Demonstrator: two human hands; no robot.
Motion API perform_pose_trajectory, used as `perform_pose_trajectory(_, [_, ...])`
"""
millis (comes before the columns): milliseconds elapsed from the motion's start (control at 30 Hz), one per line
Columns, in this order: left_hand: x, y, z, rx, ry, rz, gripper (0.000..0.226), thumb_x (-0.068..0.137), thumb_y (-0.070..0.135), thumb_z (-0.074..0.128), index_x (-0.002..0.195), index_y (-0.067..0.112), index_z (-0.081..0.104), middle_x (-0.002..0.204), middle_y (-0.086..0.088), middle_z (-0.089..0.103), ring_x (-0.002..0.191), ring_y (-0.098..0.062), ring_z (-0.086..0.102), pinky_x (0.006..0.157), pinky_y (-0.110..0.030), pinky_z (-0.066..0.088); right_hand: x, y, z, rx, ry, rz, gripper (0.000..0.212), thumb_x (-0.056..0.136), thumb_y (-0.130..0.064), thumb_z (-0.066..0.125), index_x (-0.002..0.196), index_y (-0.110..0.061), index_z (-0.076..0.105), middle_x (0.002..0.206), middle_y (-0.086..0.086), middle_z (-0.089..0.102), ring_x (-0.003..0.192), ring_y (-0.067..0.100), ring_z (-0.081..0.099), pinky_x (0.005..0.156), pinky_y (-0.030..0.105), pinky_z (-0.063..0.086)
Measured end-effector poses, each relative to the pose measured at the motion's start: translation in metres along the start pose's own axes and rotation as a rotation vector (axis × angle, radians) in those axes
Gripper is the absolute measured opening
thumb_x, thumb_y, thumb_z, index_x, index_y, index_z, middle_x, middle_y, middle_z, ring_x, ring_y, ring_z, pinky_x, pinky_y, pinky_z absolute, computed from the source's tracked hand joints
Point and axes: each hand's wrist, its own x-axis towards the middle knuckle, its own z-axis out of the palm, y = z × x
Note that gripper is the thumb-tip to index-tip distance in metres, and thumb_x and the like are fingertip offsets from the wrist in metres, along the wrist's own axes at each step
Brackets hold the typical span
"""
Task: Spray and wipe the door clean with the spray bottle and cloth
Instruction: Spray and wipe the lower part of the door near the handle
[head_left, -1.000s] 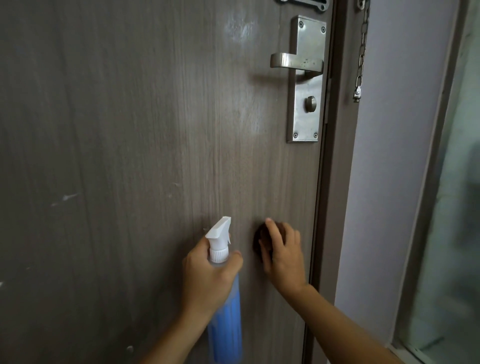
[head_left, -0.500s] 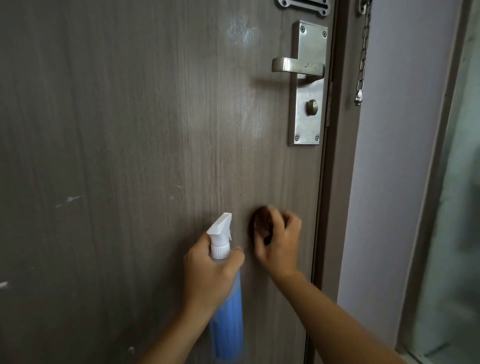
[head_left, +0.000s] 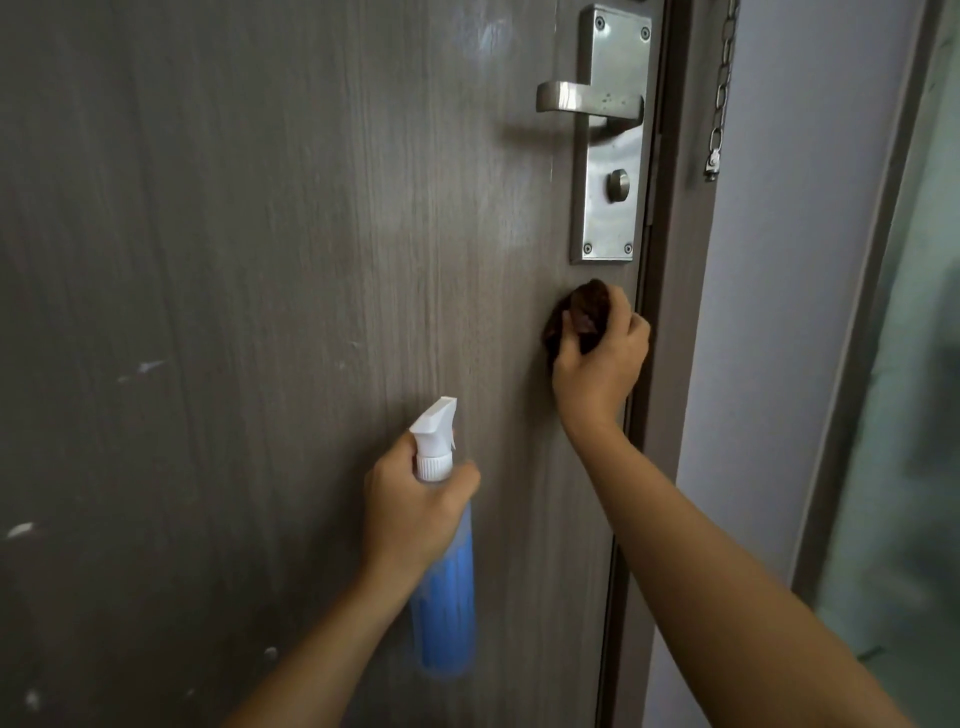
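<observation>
**Below the lock plate, one cloth against the door**

Below the lock plate, on the grey-brown wood-grain door (head_left: 260, 260), the right hand (head_left: 600, 371) presses one dark brown bunched cloth (head_left: 582, 317) against the panel. Its grip is closed round the cloth, fingers curled over the wad, close to the door's right edge and the brown door frame (head_left: 670, 364).

One spray bottle with a white trigger head and blue translucent body (head_left: 449, 597) sits lower and to the left, held upright in the left hand (head_left: 413, 506). That grip is closed round the bottle's neck just under the white collar, and the nozzle points up and to the right, toward the door.

One brushed steel lock plate (head_left: 610, 140) carries one lever handle (head_left: 587, 97) and one round thumb-turn knob (head_left: 618, 183); four screws show at its corners. One metal chain (head_left: 722, 88) hangs by the frame. Several pale scuff marks (head_left: 148, 366) dot the door's left side.
</observation>
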Motion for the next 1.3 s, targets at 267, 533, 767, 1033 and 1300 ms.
perform_pose_trajectory(267, [-0.005, -0.005, -0.001, -0.007, 0.009, 0.016, 0.021, 0.064, 0.043, 0.070, 0.077, 0.028, 0.063, 0.059, 0.010, 0.062, 0.050, -0.003, 0.054, 0.049, -0.027, 0.046, -0.129, 0.058, -0.029, -0.098, -0.349, -0.239, 0.080, 0.074, 0.005, 0.077, 0.142, -0.025, 0.045, 0.134, 0.020, 0.046, 0.122, 0.041, 0.047, 0.102, 0.050, 0.048])
perform_pose_trajectory(533, [-0.010, 0.005, 0.000, -0.021, -0.023, 0.028, 0.021, 0.064, 0.043, 0.068, 0.068, 0.024, 0.059, 0.055, 0.010, 0.059, 0.048, -0.003, 0.052, 0.049, -0.028, 0.043, -0.085, 0.041, -0.037, -0.124, -0.300, -0.090, 0.066, 0.086, 0.002, 0.071, 0.145, -0.018, 0.049, 0.134, 0.016, 0.053, 0.117, 0.036, 0.050, 0.095, 0.049, 0.052])
perform_pose_trajectory(767, [0.002, 0.019, -0.007, -0.030, 0.007, 0.067, 0.018, 0.065, 0.040, 0.070, 0.066, 0.027, 0.057, 0.053, 0.012, 0.056, 0.047, -0.002, 0.050, 0.048, -0.022, 0.042, -0.001, -0.027, 0.009, -0.065, -0.020, 0.060, 0.056, 0.093, -0.026, 0.066, 0.144, -0.017, 0.046, 0.131, 0.017, 0.048, 0.118, 0.035, 0.045, 0.099, 0.050, 0.041])
perform_pose_trajectory(1033, [-0.011, 0.009, -0.022, -0.029, 0.016, 0.030, 0.016, 0.069, 0.029, 0.073, 0.068, 0.023, 0.057, 0.054, 0.008, 0.056, 0.047, -0.004, 0.051, 0.046, -0.021, 0.042, -0.112, 0.043, -0.013, -0.179, -0.310, -0.289, 0.077, 0.075, -0.005, 0.077, 0.142, -0.026, 0.044, 0.130, 0.019, 0.046, 0.113, 0.040, 0.048, 0.092, 0.060, 0.048])
perform_pose_trajectory(1300, [-0.015, 0.002, -0.053, 0.127, 0.028, -0.086, 0.023, 0.063, 0.037, 0.070, 0.072, 0.018, 0.061, 0.059, 0.002, 0.061, 0.050, -0.007, 0.052, 0.050, -0.032, 0.046, -0.104, 0.009, -0.004, -0.081, -0.257, -0.171, 0.068, 0.081, -0.005, 0.077, 0.140, -0.016, 0.046, 0.124, 0.024, 0.052, 0.110, 0.042, 0.050, 0.092, 0.059, 0.047])
